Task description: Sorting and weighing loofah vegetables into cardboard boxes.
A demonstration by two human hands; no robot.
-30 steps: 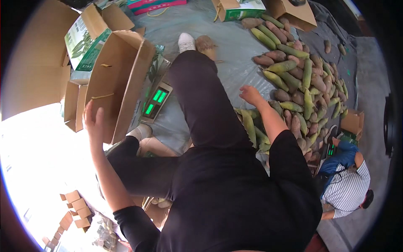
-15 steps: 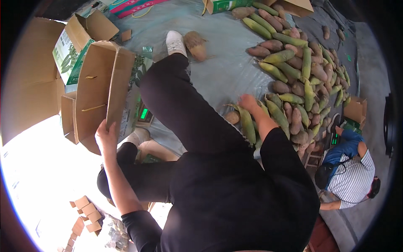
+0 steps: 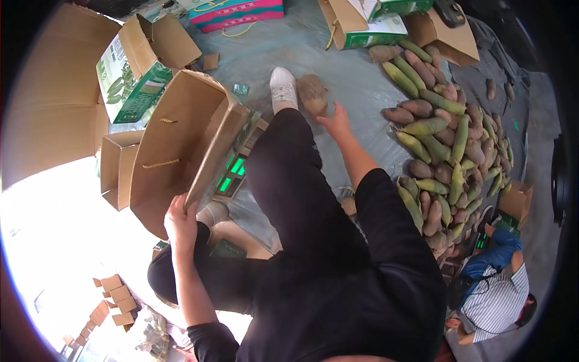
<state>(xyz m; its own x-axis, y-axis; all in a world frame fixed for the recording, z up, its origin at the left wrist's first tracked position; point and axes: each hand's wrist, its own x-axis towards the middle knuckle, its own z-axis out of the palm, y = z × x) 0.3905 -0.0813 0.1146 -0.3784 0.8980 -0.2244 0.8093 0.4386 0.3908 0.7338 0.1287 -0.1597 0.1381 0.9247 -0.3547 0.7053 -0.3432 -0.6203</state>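
My left hand (image 3: 181, 226) is closed on the near edge of a tilted, open cardboard box (image 3: 163, 139), whose mouth faces left; two cord loops show on its inside wall. Beside the box is a scale with a lit green display (image 3: 232, 175), partly hidden by the box. My right hand (image 3: 338, 125) holds nothing, thumb and fingers apart, just below a large brownish root vegetable (image 3: 312, 93). That vegetable lies on the plastic sheet (image 3: 356, 84) against my white shoe (image 3: 282, 87). I cannot tell whether my fingertips touch it.
To the right spreads a pile of green radishes (image 3: 459, 139) and reddish-brown sweet potatoes (image 3: 475, 152). Printed cartons (image 3: 142, 84) stand at the far left, others (image 3: 374, 33) at the back. A person in a striped shirt (image 3: 497, 301) sits at the lower right.
My right hand has left the green radishes at the pile's near edge and moved up and left to the large root vegetable. My left hand still grips the box. The view has shifted.
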